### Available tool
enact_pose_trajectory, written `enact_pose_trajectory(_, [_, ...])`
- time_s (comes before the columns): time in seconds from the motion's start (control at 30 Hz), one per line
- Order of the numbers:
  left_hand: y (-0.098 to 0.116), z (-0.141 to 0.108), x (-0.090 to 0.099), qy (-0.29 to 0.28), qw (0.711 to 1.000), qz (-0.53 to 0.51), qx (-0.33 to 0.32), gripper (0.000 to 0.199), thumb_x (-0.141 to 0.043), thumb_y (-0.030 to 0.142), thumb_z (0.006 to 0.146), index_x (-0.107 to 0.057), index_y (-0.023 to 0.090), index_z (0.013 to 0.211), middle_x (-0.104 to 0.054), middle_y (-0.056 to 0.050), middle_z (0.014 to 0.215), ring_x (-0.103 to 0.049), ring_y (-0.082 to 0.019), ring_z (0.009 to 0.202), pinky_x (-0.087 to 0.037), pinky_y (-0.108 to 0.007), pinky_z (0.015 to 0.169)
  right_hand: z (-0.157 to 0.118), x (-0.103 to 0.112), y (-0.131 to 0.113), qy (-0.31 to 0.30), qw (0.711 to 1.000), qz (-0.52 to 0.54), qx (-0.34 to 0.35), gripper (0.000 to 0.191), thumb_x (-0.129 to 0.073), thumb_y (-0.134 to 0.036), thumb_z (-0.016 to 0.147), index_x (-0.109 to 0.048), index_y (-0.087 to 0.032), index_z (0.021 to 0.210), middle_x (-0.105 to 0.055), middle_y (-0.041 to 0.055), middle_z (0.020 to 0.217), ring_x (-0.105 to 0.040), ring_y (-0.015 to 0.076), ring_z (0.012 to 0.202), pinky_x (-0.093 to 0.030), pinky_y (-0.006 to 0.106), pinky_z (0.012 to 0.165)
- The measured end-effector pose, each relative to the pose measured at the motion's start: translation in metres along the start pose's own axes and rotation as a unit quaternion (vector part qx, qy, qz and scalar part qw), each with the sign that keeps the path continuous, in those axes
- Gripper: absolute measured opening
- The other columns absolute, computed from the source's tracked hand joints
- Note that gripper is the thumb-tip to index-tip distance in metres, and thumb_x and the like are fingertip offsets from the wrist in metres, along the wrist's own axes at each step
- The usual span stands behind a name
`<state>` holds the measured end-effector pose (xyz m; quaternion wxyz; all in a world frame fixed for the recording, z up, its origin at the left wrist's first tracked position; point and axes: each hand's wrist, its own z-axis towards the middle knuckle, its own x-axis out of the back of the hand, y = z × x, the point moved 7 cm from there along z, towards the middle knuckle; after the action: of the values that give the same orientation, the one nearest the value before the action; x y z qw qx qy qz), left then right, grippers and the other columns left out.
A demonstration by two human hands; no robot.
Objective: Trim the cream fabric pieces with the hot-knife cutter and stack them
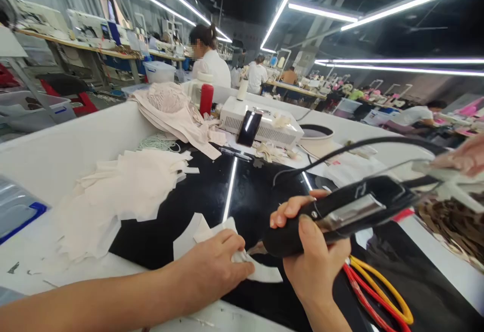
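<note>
My left hand [219, 259] pinches a small white fabric piece [266, 271] over the black tabletop, its fingers pressed together. My right hand [315, 246] is wrapped round a black handheld tool [351, 206] with a metal plate on its side. The tool's narrow tip points at the fabric beside my left fingertips. A cable [355, 143] arcs above the tool. Left of the black surface [204, 181] lies a spread pile of pale cut pieces [124, 181].
Lacy pale garments [170, 110], a red spool [206, 99], a phone [249, 128] and a white machine box [264, 120] stand at the back. Red and yellow cords [381, 291] lie at right, near brown fabric [454, 221]. A person's hand [469, 155] shows far right.
</note>
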<state>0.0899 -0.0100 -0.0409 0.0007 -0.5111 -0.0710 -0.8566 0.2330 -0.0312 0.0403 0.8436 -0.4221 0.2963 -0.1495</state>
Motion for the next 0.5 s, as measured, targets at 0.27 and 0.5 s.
enact_pose_trajectory(0.27, [-0.008,0.004,-0.019,0.003,1.0,0.013,-0.014,0.012,-0.062,0.032,0.105,-0.071,0.024,0.106,-0.063,-0.008,0.102,-0.062,-0.02,0.097,-0.053,-0.027,0.086,0.007,0.02,0.009,0.037,0.998,-0.02,-0.044,0.042,-0.085,-0.033,0.075,-0.061,-0.028,0.109,-0.064,-0.0046,0.075,-0.063,0.0156,0.062,-0.061,0.032,0.059])
enact_pose_trajectory(0.5, [-0.021,0.015,-0.009,-0.072,0.997,-0.002,0.023,0.016,-0.073,0.016,0.092,-0.067,0.018,0.107,-0.067,-0.006,0.116,-0.064,-0.019,0.1,-0.054,-0.026,0.077,0.011,0.057,0.001,0.07,0.987,-0.134,-0.06,0.055,-0.087,-0.045,0.076,-0.065,-0.035,0.125,-0.07,-0.0008,0.096,-0.068,0.0232,0.081,-0.064,0.042,0.074])
